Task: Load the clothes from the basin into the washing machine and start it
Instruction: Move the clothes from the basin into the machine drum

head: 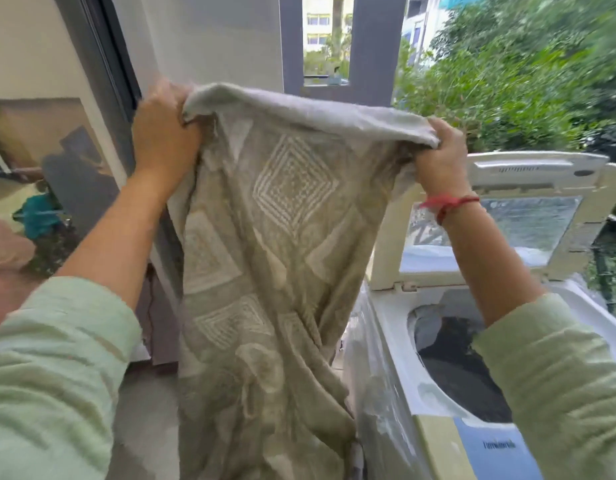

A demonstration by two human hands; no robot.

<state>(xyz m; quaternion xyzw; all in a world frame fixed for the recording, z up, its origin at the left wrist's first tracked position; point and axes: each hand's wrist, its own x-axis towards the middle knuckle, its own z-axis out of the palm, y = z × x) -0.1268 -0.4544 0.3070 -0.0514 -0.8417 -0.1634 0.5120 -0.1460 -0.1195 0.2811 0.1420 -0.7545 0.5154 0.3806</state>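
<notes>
Large beige towel [275, 254] with pale diamond patterns, held up by its top edge and hanging full length, lower end cut off at the bottom of the view. Just right of it, white top-loading washing machine [389, 327], its side wrapped in clear plastic, with a blue control panel [497, 445] at its near edge. Lid [528, 216] raised upright at the machine's far edge. Dark clothes [455, 368] lying in the open drum, below the right forearm. Left hand [161, 133] gripping the towel's top left corner, fingers curled tight into the cloth. Right hand [438, 157] clutching the top right corner likewise, in front of the lid. Red thread [448, 204] tied round the right wrist.
</notes>
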